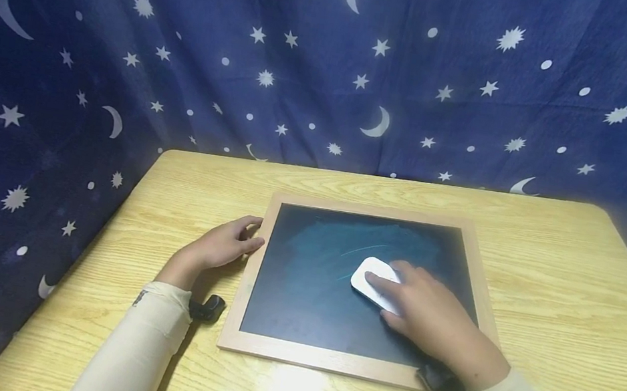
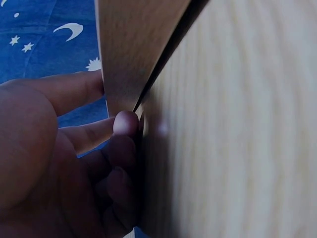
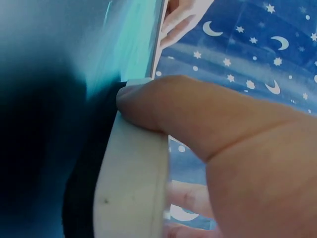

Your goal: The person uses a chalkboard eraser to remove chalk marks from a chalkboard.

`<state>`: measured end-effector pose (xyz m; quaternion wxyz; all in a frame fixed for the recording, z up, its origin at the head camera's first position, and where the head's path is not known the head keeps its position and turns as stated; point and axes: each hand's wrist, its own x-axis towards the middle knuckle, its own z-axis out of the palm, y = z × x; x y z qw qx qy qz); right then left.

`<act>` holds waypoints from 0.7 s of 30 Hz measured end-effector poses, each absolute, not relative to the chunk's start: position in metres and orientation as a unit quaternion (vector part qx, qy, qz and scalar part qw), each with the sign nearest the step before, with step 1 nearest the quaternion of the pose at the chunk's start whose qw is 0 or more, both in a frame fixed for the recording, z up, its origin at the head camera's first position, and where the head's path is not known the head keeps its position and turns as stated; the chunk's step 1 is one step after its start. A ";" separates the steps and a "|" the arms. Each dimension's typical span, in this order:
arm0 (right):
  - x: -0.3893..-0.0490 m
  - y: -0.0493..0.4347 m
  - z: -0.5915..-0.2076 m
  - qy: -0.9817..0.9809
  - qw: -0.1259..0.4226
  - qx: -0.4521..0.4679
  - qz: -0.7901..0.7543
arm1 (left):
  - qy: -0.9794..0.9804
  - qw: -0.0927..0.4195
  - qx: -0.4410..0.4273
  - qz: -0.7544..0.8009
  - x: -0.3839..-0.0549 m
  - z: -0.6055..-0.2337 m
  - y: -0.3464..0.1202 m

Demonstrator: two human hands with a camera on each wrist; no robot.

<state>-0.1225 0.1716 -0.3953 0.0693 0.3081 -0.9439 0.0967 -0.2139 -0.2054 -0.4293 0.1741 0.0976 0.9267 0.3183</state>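
Observation:
A wood-framed blackboard [image 1: 308, 310] lies on the table, its dark surface smeared with blue-green chalk dust and a couple of thin chalk lines near the middle. My right hand [image 1: 430, 311] grips a white board eraser [image 1: 365, 277] with a dark felt underside, thumb along its side, and the felt lies against the board. In the right wrist view the eraser [image 3: 131, 173] is seen edge-on beside the thumb. At the left edge of the frame, my left hand [image 1: 224, 243] holds the wooden border between thumb and fingers; in the left wrist view, fingertips [image 2: 126, 123] sit at the frame's underside.
The light wood table [image 1: 575, 316] extends around the board on all sides. A dark blue curtain [image 1: 310, 53] with moons and stars hangs behind and at the left. Black wrist cameras [image 1: 208, 308] are strapped under both wrists.

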 end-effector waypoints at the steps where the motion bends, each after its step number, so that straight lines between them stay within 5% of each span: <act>1: -0.122 0.170 -0.395 -0.943 0.068 0.310 0.097 | 0.927 0.174 0.098 0.318 -0.214 -0.430 -0.206; 21: -0.124 0.135 -0.393 -0.930 0.093 0.350 0.057 | 0.922 0.175 0.098 0.331 -0.213 -0.427 -0.204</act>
